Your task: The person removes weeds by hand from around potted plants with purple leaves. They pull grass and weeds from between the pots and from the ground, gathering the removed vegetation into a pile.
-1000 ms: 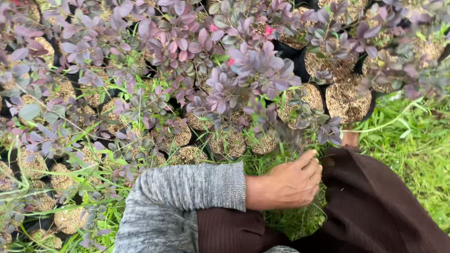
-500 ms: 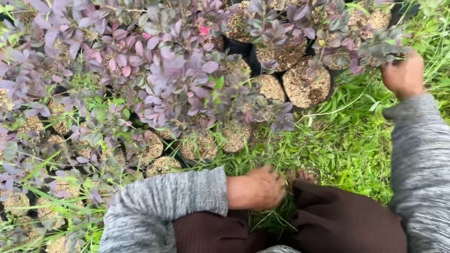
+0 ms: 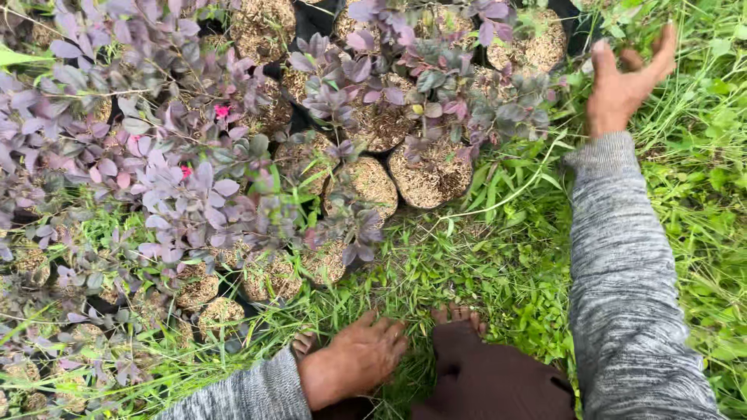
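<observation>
A person in a grey marled sweater is crouching at the edge of a bed of nursery seedlings, both arms reaching into the scene. The left hand [image 3: 359, 359] is lying palm down in the grass [image 3: 482, 264] at about 6 o'clock, fingers spread and loosely relaxed, grasping nothing that can be made out. Just beside it, at its 3 o'clock, bare toes [image 3: 459, 313] are showing above a dark brown trouser leg [image 3: 498, 381].

The right hand [image 3: 622, 82] is hanging in the air at about 2 o'clock, fingers splayed wide and empty. The nearest potted seedling [image 3: 430, 173], a black grow bag topped with straw-coloured mulch, is sitting at the hand's 8 o'clock, near but not touching it. A second bag [image 3: 537, 43] is standing just beside the hand at its 9 o'clock, partly hidden by leaves.

Purple-leaved plants [image 3: 187, 194] are crowding the frame from 9 to 12 o'clock, a few small pink blooms [image 3: 222, 111] showing among them. More mulched bags [image 3: 268, 276] are lining the bed's edge at the left hand's 11 o'clock, well apart from it.
</observation>
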